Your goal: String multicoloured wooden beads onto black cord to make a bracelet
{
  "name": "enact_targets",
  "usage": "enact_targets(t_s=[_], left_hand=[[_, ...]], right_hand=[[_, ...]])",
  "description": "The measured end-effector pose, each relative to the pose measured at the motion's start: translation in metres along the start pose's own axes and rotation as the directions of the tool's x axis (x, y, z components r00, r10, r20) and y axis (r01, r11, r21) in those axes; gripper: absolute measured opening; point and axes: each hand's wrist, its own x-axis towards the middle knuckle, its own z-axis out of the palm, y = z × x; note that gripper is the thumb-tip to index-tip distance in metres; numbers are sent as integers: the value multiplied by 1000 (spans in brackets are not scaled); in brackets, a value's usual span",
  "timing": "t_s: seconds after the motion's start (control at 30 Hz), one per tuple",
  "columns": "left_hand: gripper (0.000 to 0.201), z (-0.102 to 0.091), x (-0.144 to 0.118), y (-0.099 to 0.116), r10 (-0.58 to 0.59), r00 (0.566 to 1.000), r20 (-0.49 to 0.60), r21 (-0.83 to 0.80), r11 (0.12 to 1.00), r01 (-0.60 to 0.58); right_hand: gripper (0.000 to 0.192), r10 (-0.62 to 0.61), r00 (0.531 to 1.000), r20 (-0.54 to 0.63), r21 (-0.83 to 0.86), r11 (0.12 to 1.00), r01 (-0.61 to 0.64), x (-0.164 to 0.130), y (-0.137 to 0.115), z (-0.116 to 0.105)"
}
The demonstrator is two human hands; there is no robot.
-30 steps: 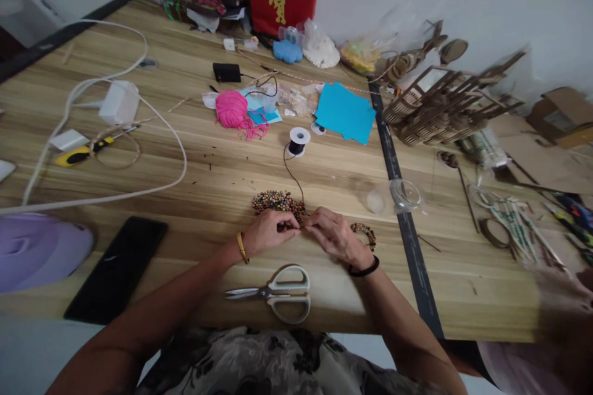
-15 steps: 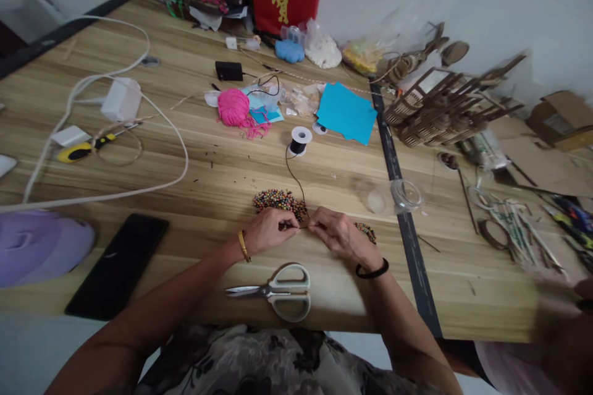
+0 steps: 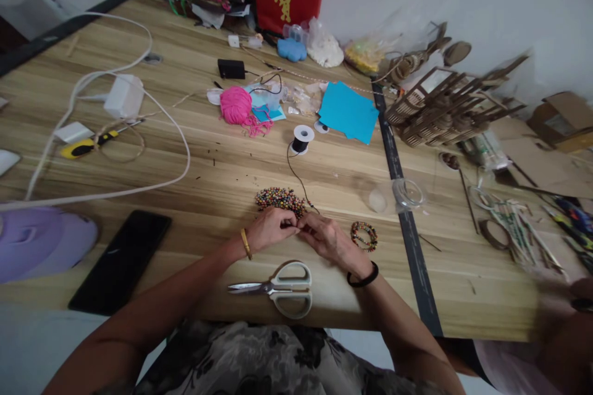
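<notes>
My left hand [image 3: 273, 228] and my right hand [image 3: 324, 236] meet above the table, fingertips pinched together. Between them is the black cord [image 3: 302, 183], which runs back to a white spool [image 3: 302, 138]; the pinched end is mostly hidden by my fingers. A heap of small multicoloured beads [image 3: 279, 197] lies just behind my left hand. To the right of my right hand rests a coiled beaded bracelet [image 3: 364, 236]. In front of my wrists lie scissors [image 3: 273, 288] with cream handles, blades pointing left.
A black phone [image 3: 121, 262] and a purple cap-like object [image 3: 44, 243] lie at left, near a looped white cable [image 3: 185, 166]. Pink yarn [image 3: 236, 106] and blue sheets [image 3: 349, 112] are farther back. A bamboo model [image 3: 445, 107] stands at right; another person's arm [image 3: 569, 321] shows there.
My right hand has moved left, closing the gap to my left hand. The beaded bracelet at right is now fully uncovered.
</notes>
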Motion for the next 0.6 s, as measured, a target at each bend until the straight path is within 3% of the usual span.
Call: enact_targets(t_s=[0.4, 0.6], left_hand=[[16, -4, 3, -8, -25, 985, 170, -366, 926, 87], [30, -17, 1, -8, -38, 966, 257, -382, 914, 138]], right_hand=[[11, -4, 1000, 2, -37, 999, 4, -1, -3, -6], [12, 13, 1000, 25, -43, 999, -12, -1, -2, -10]])
